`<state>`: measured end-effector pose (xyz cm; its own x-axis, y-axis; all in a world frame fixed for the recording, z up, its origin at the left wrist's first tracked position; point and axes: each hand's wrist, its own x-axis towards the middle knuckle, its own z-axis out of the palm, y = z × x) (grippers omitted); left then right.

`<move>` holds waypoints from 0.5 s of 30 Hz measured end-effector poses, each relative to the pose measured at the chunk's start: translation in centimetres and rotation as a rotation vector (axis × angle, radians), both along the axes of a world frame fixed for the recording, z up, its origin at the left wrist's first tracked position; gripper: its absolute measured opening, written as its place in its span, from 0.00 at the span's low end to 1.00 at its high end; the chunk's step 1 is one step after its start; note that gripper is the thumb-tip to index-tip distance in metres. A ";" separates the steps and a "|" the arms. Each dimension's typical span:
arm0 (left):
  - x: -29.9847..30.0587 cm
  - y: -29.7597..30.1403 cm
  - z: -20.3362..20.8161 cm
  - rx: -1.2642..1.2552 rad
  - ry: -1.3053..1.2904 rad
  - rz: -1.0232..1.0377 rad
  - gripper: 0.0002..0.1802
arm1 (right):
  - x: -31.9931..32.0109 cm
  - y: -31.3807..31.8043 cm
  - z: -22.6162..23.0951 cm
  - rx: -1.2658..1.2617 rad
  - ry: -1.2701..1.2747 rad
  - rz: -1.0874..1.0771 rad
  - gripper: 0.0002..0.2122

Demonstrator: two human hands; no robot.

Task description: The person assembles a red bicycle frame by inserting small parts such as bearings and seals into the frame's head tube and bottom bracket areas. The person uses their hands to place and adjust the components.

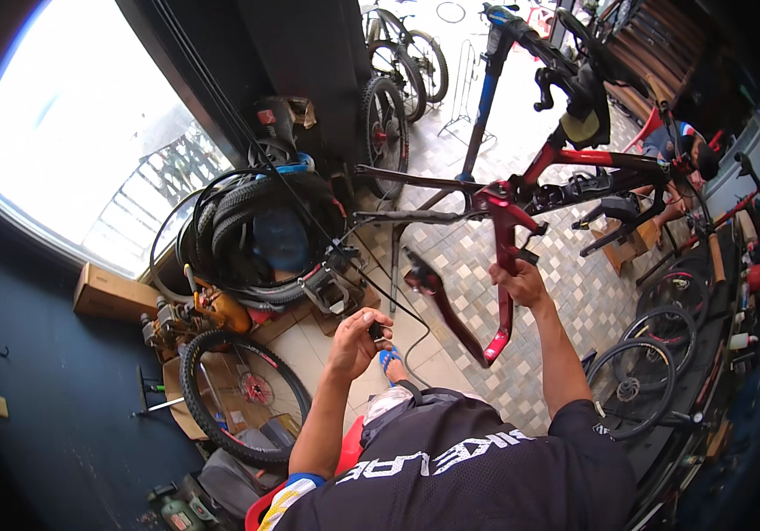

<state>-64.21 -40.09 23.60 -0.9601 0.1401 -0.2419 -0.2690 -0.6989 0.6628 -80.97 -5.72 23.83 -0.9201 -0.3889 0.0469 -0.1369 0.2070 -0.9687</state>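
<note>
A red and black bicycle frame (606, 159) hangs in front of me on a blue repair stand (483, 106). My right hand (522, 283) is closed around a glossy red frame tube (505, 234), which slopes down to a bent lower end near my lap. From that bend another dark red arm (455, 323) rises to the left. Left of it, apart from the frame, my left hand (358, 341) pinches a small dark piece (376, 330); its kind is too small to make out. A thin black cable runs close by that hand.
On the left stand a heap of black tires (238, 212), an orange compressor (221, 310), a cardboard box (115, 295) and a wheel (247, 398). Wheels (645, 376) lean at the right. Another person (685, 150) sits beyond the frame. Bicycles (398, 66) stand at the back.
</note>
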 end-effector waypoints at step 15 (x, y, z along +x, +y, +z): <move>-15.1 -2.8 3.4 0.029 0.482 0.088 0.31 | -9.6 -15.7 -3.7 -0.340 -0.137 0.203 0.21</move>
<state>-79.35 -42.92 26.98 -0.9702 0.0540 0.2360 0.1244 -0.7251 0.6773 -90.57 -21.46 20.17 -0.8330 -0.5466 0.0861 -0.0068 -0.1456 -0.9893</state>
